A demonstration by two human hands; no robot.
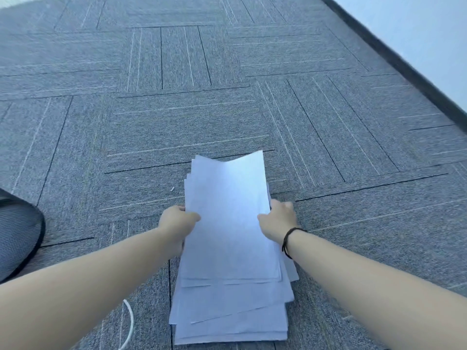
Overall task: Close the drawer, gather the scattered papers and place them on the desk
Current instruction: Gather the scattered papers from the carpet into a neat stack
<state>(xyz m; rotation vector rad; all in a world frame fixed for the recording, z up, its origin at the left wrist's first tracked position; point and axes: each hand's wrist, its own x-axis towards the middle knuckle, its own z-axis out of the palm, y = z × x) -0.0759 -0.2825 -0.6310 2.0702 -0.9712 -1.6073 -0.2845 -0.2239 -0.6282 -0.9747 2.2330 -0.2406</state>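
Both my hands holding a gathered stack of papers over the carpet floor.
My left hand closes its grip on the stack's left edge; my right hand closes on the right edge; sheet ends lie uneven.

A single head-worn camera looks forward and steeply down from above and behind both forearms, close enough that they fill the lower corners. The left hand and right hand sit low of centre. Beyond the hands runs grey carpet; up and right of the right hand, a white wall (wide-angle lens, lines lean).
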